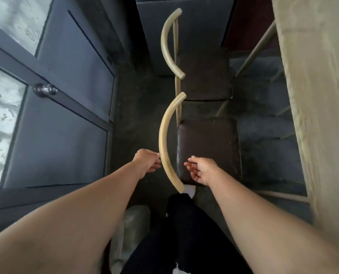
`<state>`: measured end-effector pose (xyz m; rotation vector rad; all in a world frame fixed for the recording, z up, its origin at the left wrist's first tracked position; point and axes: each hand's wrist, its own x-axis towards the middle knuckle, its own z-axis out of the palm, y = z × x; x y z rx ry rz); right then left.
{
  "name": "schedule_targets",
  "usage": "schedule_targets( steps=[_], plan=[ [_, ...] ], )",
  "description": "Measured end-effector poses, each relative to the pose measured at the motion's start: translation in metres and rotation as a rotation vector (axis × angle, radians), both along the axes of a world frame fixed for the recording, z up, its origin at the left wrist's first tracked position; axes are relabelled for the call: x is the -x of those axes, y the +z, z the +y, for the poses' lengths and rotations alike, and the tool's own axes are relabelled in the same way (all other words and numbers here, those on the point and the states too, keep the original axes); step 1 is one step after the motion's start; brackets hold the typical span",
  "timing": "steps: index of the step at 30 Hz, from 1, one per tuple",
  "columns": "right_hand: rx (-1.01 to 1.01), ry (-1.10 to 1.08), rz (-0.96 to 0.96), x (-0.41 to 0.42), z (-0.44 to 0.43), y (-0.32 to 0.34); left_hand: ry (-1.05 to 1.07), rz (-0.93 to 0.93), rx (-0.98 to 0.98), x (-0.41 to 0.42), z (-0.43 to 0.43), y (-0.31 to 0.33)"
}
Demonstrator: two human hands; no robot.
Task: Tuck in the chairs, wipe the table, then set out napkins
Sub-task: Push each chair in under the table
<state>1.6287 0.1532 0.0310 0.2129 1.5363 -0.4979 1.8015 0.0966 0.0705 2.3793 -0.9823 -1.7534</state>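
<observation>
Two chairs with dark brown seats and curved beige backrests stand in a row beside the table (315,95) on the right. The near chair (206,143) has its backrest (162,143) just ahead of me. My left hand (146,162) is at the left side of that backrest, fingertips touching or nearly touching it, fingers loosely curled. My right hand (201,171) hovers over the near edge of the seat, fingers apart, holding nothing. The far chair (204,76) stands behind it, untouched. Both seats lie left of the table edge.
A dark door (65,95) with a round knob (45,89) and frosted glass panes fills the left side. The floor strip between door and chairs is narrow. A dark cabinet (184,26) stands beyond the far chair. My dark-trousered legs (184,234) are below.
</observation>
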Motion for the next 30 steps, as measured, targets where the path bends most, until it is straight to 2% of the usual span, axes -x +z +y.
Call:
schedule_targets(
  steps=[5, 9, 19, 21, 25, 30],
  plan=[
    [0.019, -0.089, -0.039, 0.000, -0.040, 0.006, -0.121, -0.074, 0.038, 0.003, -0.053, -0.001],
    [0.031, -0.207, -0.059, 0.008, -0.061, 0.013, -0.214, -0.064, 0.027, 0.016, -0.088, -0.002],
    [-0.029, -0.626, 0.015, 0.007, -0.070, 0.005, -0.684, -0.142, 0.081, 0.063, -0.158, -0.029],
    [-0.092, -0.725, 0.010, -0.012, -0.073, 0.005, -0.828, -0.147, 0.051, 0.067, -0.176, -0.031],
    [-0.110, -0.812, -0.073, -0.049, -0.087, 0.000, -0.962, -0.137, -0.019, 0.067, -0.209, -0.041],
    [-0.082, -0.882, -0.001, -0.078, -0.091, 0.001, -1.020, -0.135, -0.115, 0.077, -0.228, -0.044]
  ],
)
